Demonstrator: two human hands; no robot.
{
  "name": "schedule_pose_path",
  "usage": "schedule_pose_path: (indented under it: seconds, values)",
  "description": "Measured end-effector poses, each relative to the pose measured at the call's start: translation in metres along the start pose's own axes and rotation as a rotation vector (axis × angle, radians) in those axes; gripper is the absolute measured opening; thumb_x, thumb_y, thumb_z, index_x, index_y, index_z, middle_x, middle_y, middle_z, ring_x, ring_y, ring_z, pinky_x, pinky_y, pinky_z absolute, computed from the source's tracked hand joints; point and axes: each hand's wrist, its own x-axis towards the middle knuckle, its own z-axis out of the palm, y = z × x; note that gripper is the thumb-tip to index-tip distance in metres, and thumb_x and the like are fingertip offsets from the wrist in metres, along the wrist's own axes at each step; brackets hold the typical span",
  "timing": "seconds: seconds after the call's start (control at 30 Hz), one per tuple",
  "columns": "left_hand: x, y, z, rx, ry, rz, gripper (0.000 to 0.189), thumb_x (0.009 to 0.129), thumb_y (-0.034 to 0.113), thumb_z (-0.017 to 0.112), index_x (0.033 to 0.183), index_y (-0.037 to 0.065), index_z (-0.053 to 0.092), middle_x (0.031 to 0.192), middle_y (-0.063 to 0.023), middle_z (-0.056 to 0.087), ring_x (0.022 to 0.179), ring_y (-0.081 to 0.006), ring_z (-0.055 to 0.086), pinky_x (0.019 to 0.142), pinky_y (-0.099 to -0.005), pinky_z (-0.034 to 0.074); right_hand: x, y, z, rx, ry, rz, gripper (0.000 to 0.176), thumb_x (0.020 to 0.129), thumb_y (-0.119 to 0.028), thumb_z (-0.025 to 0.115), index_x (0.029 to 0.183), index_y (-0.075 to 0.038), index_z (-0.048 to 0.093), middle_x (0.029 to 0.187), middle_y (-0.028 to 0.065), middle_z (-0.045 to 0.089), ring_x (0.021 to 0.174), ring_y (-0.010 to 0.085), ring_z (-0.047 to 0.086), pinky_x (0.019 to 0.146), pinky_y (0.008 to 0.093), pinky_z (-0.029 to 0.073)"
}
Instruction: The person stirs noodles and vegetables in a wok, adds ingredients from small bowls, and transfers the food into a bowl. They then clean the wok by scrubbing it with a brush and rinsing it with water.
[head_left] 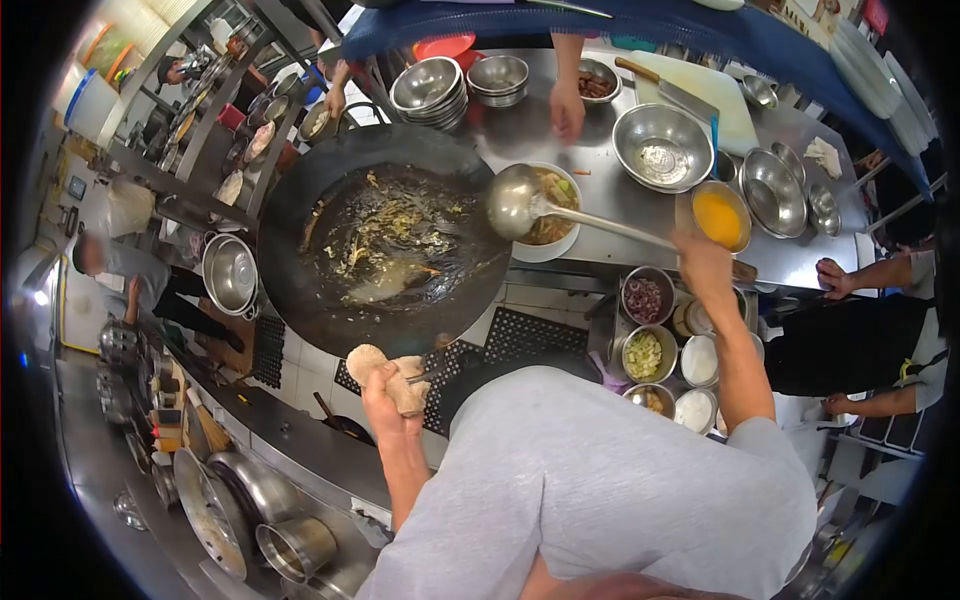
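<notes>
My left hand point(382, 397) is closed around a folded beige cloth point(410, 385) at the near edge of a big black wok point(285, 235). Oily liquid with bits of egg-like food point(405, 235) lies in the wok. In my right hand point(706, 270) is the handle of a large metal ladle point(514, 202), which reaches leftward. Its bowl is over the left part of a white bowl point(548, 252), covering some of the vegetables and broth in it. A metal bowl of orange-yellow liquid point(720, 217) stands just beyond my right hand.
Stacked steel bowls point(428, 88) stand beyond the wok. A cleaver point(690, 100) lies on a white cutting board point(735, 85). Ingredient tins with chopped greens point(643, 355) sit below my right arm. Another person's hand point(567, 108) reaches in from the far side; more people stand left and right.
</notes>
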Motion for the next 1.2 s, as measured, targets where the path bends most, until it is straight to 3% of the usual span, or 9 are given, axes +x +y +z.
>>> schedule_pose_path:
  seconds: [0.23,0.37,0.5,0.77,0.87,1.0,1.07,1.1,1.2]
  values:
    - [-0.007,0.019,-0.035,-0.073,0.064,-0.011,0.028,0.08,0.013,0.052,0.102,-0.004,0.049,0.082,-0.019,0.063,0.067,-0.0302,0.065,0.048,-0.0344,0.054,-0.033,-0.018,-0.043,-0.074,-0.078,0.197,0.025,0.073,-0.006,0.059,0.097,-0.012,0.061,0.085,0.0183,0.061,0.074,0.0418,0.061,0.064,0.0487,0.048]
    - [-0.018,0.028,-0.087,-0.164,0.08,-0.058,0.026,0.08,0.017,0.053,0.1,0.0,0.05,0.083,-0.0195,0.064,0.066,-0.0307,0.065,0.046,-0.034,0.053,-0.027,-0.096,-0.039,0.574,-0.527,0.405,0.03,0.072,-0.011,0.059,0.102,-0.009,0.063,0.09,0.0183,0.066,0.078,0.0272,0.065,0.071,0.0393,0.051]
    - [-0.052,0.036,-0.117,-0.256,0.184,-0.004,0.029,0.079,0.022,0.054,0.097,0.0,0.053,0.079,-0.0189,0.066,0.055,-0.0278,0.063,0.039,-0.031,0.05,-0.022,-0.2,-0.009,0.99,-0.895,0.123,0.025,0.075,-0.014,0.059,0.097,-0.004,0.062,0.083,0.0095,0.064,0.079,0.0197,0.06,0.072,0.0343,0.047]
    - [-0.166,0.012,-0.222,-0.424,0.484,0.302,0.041,0.078,0.024,0.057,0.107,-0.003,0.05,0.087,-0.0176,0.063,0.064,-0.0245,0.063,0.046,-0.0282,0.052,-0.023,-0.394,0.034,0.871,-1.326,-0.589,0.021,0.078,-0.015,0.058,0.095,-0.004,0.06,0.081,0.0095,0.063,0.079,0.0205,0.059,0.073,0.0344,0.047]
    - [-0.206,-0.039,-0.252,-0.142,0.708,0.744,0.047,0.078,0.028,0.06,0.113,-0.002,0.047,0.094,-0.0157,0.061,0.076,-0.0237,0.063,0.056,-0.0302,0.052,-0.043,-0.47,0.037,0.87,-1.391,-0.958,0.015,0.078,-0.013,0.056,0.09,-0.006,0.059,0.079,0.0075,0.062,0.079,0.0177,0.058,0.073,0.0349,0.046]
    - [-0.256,-0.052,-0.221,-0.478,1.359,0.836,0.03,0.078,0.023,0.062,0.101,0.004,0.056,0.089,-0.0059,0.061,0.074,-0.0201,0.062,0.062,-0.0286,0.05,-0.077,-0.574,-0.023,0.929,-1.641,-1.371,0.04,0.082,-0.008,0.06,0.12,-0.005,0.052,0.084,0.0063,0.06,0.075,0.0165,0.058,0.071,0.0319,0.049]
    - [-0.28,-0.079,-0.242,-0.66,1.35,0.893,0.027,0.08,0.023,0.059,0.099,0.004,0.058,0.088,-0.0082,0.063,0.077,-0.0211,0.064,0.063,-0.0302,0.051,-0.097,-0.61,-0.06,0.822,-2.04,-1.353,0.058,0.086,-0.006,0.06,0.139,-0.006,0.035,0.087,0.0047,0.06,0.072,0.0162,0.061,0.069,0.0327,0.052]
    - [-0.185,-0.064,-0.306,-0.882,1.146,0.895,0.026,0.08,0.022,0.059,0.099,0.004,0.059,0.089,-0.0091,0.064,0.079,-0.0215,0.064,0.062,-0.0306,0.052,-0.066,-0.684,0.005,0.652,-2.02,-1.357,0.056,0.087,-0.009,0.059,0.137,-0.007,0.034,0.087,0.0099,0.062,0.075,0.0243,0.066,0.069,0.037,0.053]
    - [-0.185,-0.064,-0.33,-0.924,1.316,0.965,0.024,0.081,0.02,0.057,0.099,0.004,0.06,0.091,-0.0112,0.065,0.078,-0.0226,0.065,0.061,-0.0309,0.052,-0.115,-0.708,0.014,0.379,-1.626,-1.749,0.049,0.088,-0.013,0.054,0.133,-0.006,0.034,0.088,0.0272,0.064,0.082,0.0433,0.065,0.073,0.0474,0.052]
